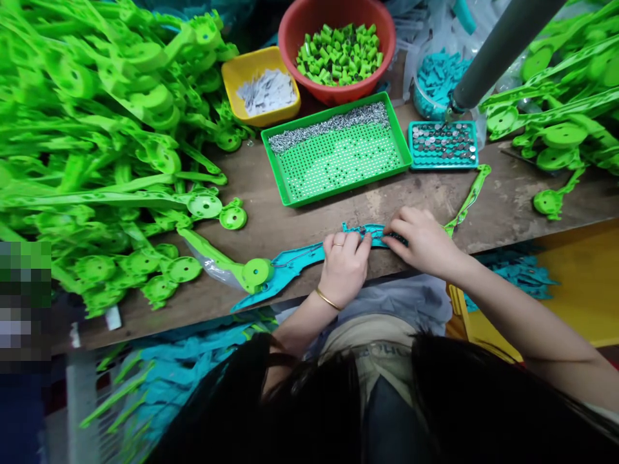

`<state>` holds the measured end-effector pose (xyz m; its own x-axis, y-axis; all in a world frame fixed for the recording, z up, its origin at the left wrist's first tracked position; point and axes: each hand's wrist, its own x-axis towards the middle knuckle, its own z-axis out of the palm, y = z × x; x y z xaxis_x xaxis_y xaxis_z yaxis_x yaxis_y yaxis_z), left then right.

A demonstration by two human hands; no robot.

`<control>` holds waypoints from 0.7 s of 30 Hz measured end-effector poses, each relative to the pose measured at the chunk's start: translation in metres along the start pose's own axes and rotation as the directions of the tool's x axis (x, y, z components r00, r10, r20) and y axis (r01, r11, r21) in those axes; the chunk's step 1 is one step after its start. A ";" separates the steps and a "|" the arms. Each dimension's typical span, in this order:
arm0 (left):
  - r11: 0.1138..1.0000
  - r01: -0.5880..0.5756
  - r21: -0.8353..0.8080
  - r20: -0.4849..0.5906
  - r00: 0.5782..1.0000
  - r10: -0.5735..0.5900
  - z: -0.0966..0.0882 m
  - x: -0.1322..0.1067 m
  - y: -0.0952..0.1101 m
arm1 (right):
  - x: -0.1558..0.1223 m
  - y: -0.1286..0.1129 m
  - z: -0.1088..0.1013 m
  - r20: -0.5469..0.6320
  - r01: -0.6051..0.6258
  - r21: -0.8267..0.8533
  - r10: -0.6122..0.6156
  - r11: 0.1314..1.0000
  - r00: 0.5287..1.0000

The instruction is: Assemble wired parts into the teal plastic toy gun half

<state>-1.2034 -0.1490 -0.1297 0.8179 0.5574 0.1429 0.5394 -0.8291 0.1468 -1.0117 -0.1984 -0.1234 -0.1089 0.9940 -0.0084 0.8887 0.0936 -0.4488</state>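
Observation:
A long blue plastic shell (297, 259) lies slantwise near the front edge of the workbench, its open side up, with a thin wire along its inside. My left hand (344, 267), wearing a ring and a bangle, is closed over the middle of the shell. At the shell's right part, the curled fingers of my right hand (423, 238) pinch close to a dark bit that I cannot make out. A green plastic arm with a round disc (256, 274) adjoins the shell's left end. Beyond my right hand extends a slim green piece (469, 201) with wire in it.
A green perforated tray (338, 187) of screws stands ahead, beside a small teal tray (443, 164) of round metal pieces. Behind are a yellow bin (261, 117) and a red bowl (333, 95). Green parts (106, 129) heap up at left. A grey pole (503, 55) slants down at right.

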 end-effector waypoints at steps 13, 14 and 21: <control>0.996 -0.093 0.020 -0.078 0.993 0.094 -0.001 0.010 -0.001 | -0.005 -0.009 0.006 -0.080 0.097 -0.155 -0.110 0.983 0.991; 0.995 -0.101 0.018 -0.087 0.991 0.102 0.000 0.009 -0.002 | -0.005 -0.009 0.007 -0.087 0.087 -0.145 -0.101 0.986 0.991; 0.990 -0.142 0.017 -0.147 0.979 0.143 0.004 0.007 -0.003 | -0.003 -0.008 0.007 -0.031 0.035 -0.055 -0.037 0.998 0.999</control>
<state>-1.1983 -0.1431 -0.1330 0.8483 0.4332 0.3046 0.4209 -0.9006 0.1087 -1.0212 -0.2028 -0.1259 -0.1281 0.9911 0.0355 0.9074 0.1316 -0.3992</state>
